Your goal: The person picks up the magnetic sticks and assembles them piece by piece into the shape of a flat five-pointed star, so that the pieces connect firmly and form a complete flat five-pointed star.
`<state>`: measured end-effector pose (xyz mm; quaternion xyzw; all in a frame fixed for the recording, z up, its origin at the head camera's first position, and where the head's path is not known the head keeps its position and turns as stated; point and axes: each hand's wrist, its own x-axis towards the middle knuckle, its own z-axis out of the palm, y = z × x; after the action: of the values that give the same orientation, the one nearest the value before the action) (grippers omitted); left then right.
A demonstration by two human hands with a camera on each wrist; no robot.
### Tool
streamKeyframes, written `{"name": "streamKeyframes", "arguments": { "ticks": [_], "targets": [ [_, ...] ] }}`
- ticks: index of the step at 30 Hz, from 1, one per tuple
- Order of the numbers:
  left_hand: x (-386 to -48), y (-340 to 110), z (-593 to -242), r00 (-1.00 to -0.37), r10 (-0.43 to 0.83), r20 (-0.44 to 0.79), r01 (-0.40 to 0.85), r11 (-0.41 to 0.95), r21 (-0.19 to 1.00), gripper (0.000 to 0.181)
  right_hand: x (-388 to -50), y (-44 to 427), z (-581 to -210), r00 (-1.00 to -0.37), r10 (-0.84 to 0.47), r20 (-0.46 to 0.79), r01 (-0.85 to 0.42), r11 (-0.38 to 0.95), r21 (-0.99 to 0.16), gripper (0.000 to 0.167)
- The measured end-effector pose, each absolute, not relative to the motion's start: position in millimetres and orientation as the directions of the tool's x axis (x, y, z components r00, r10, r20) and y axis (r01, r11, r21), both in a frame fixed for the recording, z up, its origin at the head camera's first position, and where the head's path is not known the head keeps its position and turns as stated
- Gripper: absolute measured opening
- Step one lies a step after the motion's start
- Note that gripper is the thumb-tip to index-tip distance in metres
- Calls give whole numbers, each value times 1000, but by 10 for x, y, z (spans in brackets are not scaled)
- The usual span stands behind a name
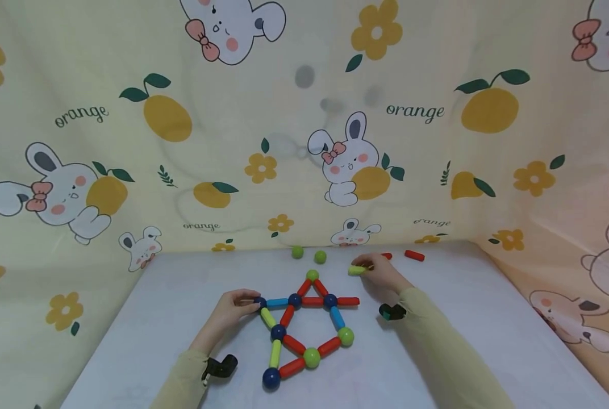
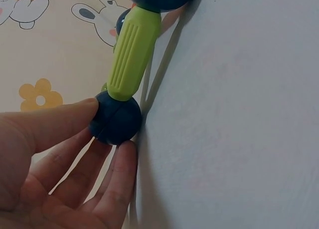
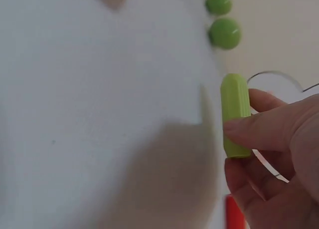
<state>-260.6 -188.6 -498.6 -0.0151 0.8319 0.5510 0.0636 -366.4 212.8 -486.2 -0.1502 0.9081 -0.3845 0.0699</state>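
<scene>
A flat frame of magnetic rods and balls lies on the white table, with red rods, blue rods, yellow-green rods, dark blue balls and green balls. At its upper left corner, my left hand pinches a dark blue ball between thumb and fingers. That ball joins a yellow-green rod. Farther back on the right, my right hand holds a loose yellow-green rod between thumb and fingers, apart from the frame. One red rod sticks out rightward from the frame.
Two loose green balls sit by the table's back edge. Behind my right hand lies a loose red rod, with another partly hidden by the fingers. A patterned cloth rises behind the table and along its sides.
</scene>
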Motion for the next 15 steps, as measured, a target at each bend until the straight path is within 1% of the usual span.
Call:
{"name": "streamKeyframes", "arguments": {
  "ticks": [3, 7, 15],
  "targets": [
    [-2615, -1874, -4986, -992, 47, -115, -87, 393, 916, 27, -3533, 2183, -4748, -929, -367, 50, -288, 631, -721, 29],
    [-2614, -1869, -4989, -993, 52, -103, -74, 391, 917, 26, -3326, 2258, -4641, -888, -449, 102, -374, 574, -729, 30],
    [-2610, -1890, -4983, -993, 51, -103, -74, 401, 913, 27, -2935, 2315, -4591, -791, -606, 85, -464, 503, -729, 27]
  ]
}}
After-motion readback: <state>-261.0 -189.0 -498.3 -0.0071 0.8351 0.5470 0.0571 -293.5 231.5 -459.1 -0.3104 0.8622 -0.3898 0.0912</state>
